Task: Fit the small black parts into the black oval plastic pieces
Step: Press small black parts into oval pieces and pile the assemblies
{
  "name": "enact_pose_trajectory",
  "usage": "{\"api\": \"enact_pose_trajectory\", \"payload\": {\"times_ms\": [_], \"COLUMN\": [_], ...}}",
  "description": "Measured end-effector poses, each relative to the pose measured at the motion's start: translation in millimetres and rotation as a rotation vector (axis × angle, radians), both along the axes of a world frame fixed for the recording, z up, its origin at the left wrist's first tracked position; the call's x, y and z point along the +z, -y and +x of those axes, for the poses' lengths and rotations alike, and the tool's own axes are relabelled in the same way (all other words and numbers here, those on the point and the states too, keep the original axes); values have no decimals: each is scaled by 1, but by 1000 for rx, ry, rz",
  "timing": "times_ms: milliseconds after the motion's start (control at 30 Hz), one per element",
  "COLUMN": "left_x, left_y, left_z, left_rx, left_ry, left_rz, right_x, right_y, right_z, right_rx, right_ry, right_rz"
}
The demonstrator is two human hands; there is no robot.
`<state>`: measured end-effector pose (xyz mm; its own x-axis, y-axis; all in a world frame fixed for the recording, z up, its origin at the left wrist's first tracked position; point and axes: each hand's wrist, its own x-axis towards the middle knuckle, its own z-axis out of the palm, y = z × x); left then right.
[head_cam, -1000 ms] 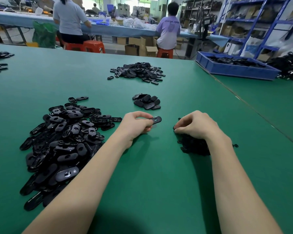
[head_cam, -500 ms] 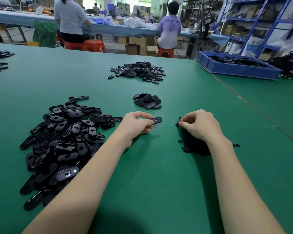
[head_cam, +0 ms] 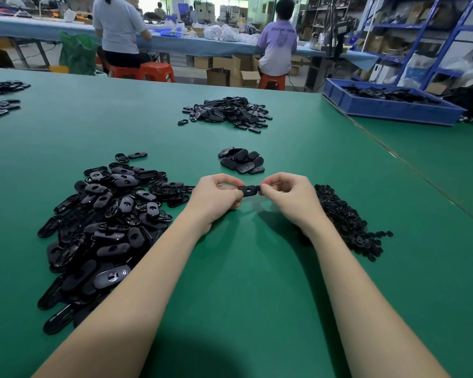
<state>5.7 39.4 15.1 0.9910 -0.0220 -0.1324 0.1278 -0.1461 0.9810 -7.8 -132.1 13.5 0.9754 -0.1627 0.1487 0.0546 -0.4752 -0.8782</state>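
Pinching one black oval piece [head_cam: 248, 191] between them, the left hand [head_cam: 216, 199] and the right hand [head_cam: 287, 196] meet above the green bench [head_cam: 257, 296], each grip closed on an end of the piece with curled fingers and thumb. Whether a small part sits under the right fingertips cannot be told. To the left lies a big heap of oval pieces [head_cam: 104, 222], touching the left forearm's side. Just right of the right wrist lies the heap of small black parts [head_cam: 347, 222]. Beyond the hands sits a little pile of oval pieces [head_cam: 241, 160], and farther back a wider pile [head_cam: 227, 111]. A blue tray [head_cam: 388, 107] stands at the far right, and two people sit at a farther table.
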Motion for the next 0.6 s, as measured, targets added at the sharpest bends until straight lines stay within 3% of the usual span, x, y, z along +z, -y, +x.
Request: {"api": "enact_pose_trajectory", "payload": {"times_ms": [200,600], "left_x": [2,0], "left_y": [-4,-6], "left_z": [0,0], "left_rx": [-27,-63], "left_ry": [39,75], "left_rz": [17,-20], "right_x": [-10,-9], "right_y": [-6,-10], "right_z": [0,7], "right_rx": [-47,33], "right_ry": [75,35], "right_rz": [-30,-33]}}
